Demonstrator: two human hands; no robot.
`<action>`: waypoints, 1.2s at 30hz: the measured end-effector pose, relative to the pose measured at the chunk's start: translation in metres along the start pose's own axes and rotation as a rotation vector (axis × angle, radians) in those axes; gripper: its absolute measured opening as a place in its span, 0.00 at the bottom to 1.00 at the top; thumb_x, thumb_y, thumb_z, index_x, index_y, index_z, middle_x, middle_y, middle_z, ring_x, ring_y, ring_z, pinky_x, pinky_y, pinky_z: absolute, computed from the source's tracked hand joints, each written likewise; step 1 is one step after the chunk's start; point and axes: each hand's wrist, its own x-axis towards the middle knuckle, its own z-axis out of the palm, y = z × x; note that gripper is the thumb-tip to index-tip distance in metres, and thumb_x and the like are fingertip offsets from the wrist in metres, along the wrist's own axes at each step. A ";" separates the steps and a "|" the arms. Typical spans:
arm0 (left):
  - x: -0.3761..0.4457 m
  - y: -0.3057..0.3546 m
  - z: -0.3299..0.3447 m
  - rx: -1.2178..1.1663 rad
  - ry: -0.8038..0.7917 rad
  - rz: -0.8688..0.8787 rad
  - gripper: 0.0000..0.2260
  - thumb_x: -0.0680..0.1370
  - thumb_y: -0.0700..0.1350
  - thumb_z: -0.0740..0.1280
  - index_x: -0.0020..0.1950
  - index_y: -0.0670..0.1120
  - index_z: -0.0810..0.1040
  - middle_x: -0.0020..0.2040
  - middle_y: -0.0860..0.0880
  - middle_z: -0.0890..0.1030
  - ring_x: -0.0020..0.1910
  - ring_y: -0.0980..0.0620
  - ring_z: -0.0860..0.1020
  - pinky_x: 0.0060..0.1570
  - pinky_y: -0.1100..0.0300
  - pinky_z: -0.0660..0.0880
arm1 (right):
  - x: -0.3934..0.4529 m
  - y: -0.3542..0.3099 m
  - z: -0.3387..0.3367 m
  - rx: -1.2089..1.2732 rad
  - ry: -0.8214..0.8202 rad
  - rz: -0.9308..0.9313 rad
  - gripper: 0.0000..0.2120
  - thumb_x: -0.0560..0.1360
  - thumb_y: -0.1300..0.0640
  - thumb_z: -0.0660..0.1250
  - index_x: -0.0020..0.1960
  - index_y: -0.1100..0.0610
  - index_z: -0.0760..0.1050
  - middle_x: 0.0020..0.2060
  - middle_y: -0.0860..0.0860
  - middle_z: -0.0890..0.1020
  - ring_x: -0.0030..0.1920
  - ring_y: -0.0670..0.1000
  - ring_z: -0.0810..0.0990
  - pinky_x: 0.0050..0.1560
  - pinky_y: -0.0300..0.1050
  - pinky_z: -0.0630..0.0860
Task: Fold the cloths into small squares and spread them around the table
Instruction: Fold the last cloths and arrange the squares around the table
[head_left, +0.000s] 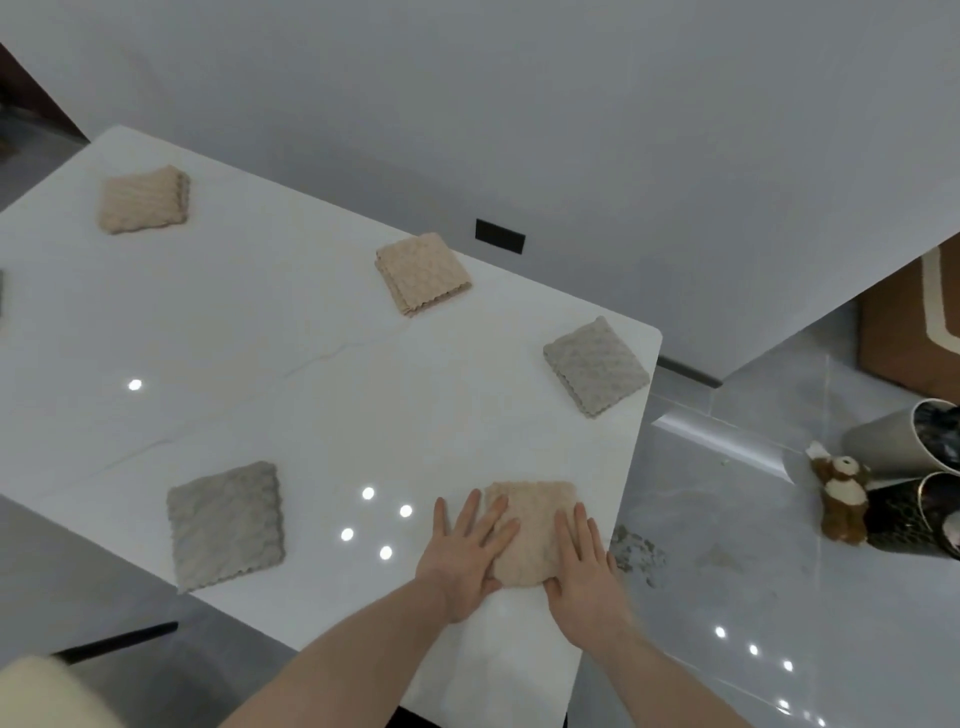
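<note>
Five folded squares are showing on the white table (322, 395); four are lying spread out, two beige at the far side (143, 200) (422, 273), one grey by the right edge (596, 366), one grey near me (226, 525); I am watching the left hand (462, 558) and right hand (584, 564) pressing flat, fingers spread, gripping nothing, on the fifth beige cloth (530, 530) at the near right corner; it is sitting roughly square, no clear long axis, edges skewed to the table's; the task is looking nearly finished.

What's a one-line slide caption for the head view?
Both hands flatten a beige folded cloth near the white table's corner; four folded squares lie spread around it.
</note>
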 end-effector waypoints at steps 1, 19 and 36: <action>0.000 0.000 -0.002 0.003 0.003 0.003 0.35 0.84 0.62 0.52 0.82 0.56 0.34 0.82 0.49 0.30 0.80 0.37 0.33 0.73 0.26 0.36 | 0.002 0.003 0.000 -0.014 0.017 -0.017 0.40 0.83 0.49 0.56 0.81 0.50 0.30 0.79 0.49 0.28 0.81 0.54 0.34 0.81 0.57 0.47; -0.006 0.009 -0.006 -0.063 0.004 -0.083 0.35 0.84 0.63 0.48 0.81 0.54 0.28 0.83 0.44 0.34 0.80 0.37 0.31 0.75 0.31 0.34 | 0.005 0.021 -0.005 -0.097 0.017 -0.134 0.34 0.84 0.40 0.46 0.80 0.45 0.27 0.77 0.48 0.24 0.79 0.54 0.28 0.79 0.60 0.42; 0.006 0.033 -0.012 -0.015 -0.041 0.003 0.35 0.86 0.54 0.53 0.81 0.56 0.29 0.77 0.42 0.22 0.76 0.36 0.24 0.76 0.34 0.34 | -0.062 0.016 0.033 0.037 -0.028 0.136 0.40 0.82 0.34 0.46 0.77 0.46 0.22 0.76 0.56 0.24 0.80 0.59 0.30 0.79 0.69 0.43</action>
